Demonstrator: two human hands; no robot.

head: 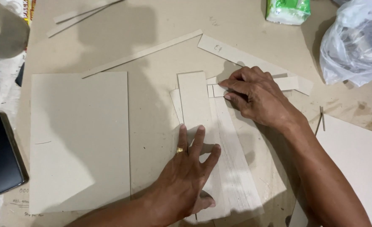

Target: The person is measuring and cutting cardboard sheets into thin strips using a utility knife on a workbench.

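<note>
Cardboard strip [194, 101] under left hand [186, 168] (fingers flat).

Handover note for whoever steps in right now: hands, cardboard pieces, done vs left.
Left hand: flat, fingers spread, pressing down on the upright cardboard strip that lies on a stack of wider strips.
Right hand: fingertips pinching a small cardboard piece against the strip's right edge, near its top.
Nearby: large cardboard sheet to the left, long offcuts above, phone at the left edge, plastic bag top right.
Done: strips cut and stacked.
Left: the small piece is held only by the fingers; whether it is fixed cannot be told.
</note>
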